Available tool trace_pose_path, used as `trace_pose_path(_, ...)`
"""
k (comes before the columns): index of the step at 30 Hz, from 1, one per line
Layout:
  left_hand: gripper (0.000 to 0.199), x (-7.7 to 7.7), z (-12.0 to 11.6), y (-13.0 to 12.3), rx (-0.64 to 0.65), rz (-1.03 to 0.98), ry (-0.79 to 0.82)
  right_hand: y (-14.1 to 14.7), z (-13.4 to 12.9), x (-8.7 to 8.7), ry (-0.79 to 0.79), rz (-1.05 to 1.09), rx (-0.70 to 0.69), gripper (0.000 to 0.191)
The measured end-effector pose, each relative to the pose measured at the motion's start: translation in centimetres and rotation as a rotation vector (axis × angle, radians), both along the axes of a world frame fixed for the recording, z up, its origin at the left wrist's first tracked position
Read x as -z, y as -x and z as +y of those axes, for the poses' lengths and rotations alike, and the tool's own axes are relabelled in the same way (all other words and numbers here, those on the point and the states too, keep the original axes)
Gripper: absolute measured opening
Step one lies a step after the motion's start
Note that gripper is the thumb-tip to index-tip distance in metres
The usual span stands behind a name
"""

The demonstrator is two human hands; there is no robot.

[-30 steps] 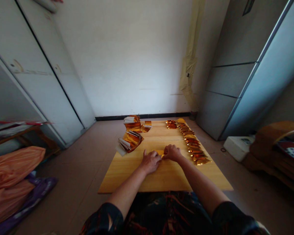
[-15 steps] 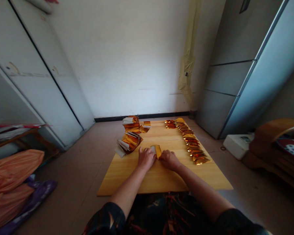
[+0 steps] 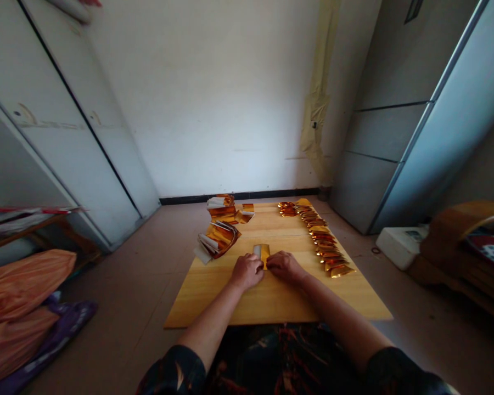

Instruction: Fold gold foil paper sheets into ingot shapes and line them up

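Observation:
A small sheet of gold foil paper [image 3: 265,252], partly folded with a pale strip on its left, lies on the wooden board [image 3: 214,307]. My left hand [image 3: 248,271] has its fingers curled on the sheet's near left edge. At the near right edge, my right hand [image 3: 286,266] grips it with bent fingers. The fingertips of both hands almost meet and hide the near end of the paper. Left of my hands sits a stack of loose gold sheets [image 3: 220,238]. On the right runs a row of folded gold pieces [image 3: 324,241].
More gold sheets [image 3: 222,211] lie at the board's far left. A refrigerator [image 3: 379,164] stands at the right, with a white box [image 3: 397,246] beside a wooden chair [image 3: 448,247]. White cabinets [image 3: 66,137] and orange bags [image 3: 24,285] are on the left.
My left hand has moved slightly toward me, its fingers curling in more. More of the gold sheet's pale left strip shows. My right hand has barely shifted.

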State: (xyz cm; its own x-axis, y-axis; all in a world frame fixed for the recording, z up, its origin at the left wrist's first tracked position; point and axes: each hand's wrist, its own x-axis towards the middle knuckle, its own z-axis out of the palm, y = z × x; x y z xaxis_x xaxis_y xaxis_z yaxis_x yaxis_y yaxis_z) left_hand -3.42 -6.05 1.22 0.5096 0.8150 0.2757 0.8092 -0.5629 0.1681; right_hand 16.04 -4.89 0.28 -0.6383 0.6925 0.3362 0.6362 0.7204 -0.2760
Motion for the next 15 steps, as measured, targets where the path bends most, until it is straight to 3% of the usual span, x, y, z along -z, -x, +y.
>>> trace_pose_path(7, 0.015, 0.1, -0.2, -0.2, -0.031, 0.018, -0.059, -0.8, 1.3, 1.1, 0.0, 0.106, -0.065, 0.018)
trace_pose_path(15, 0.025, 0.8, -0.1, -0.4, -0.011, 0.046, -0.19, -1.0, 1.6, 0.7, -0.001, 0.12, -0.08, 0.025)
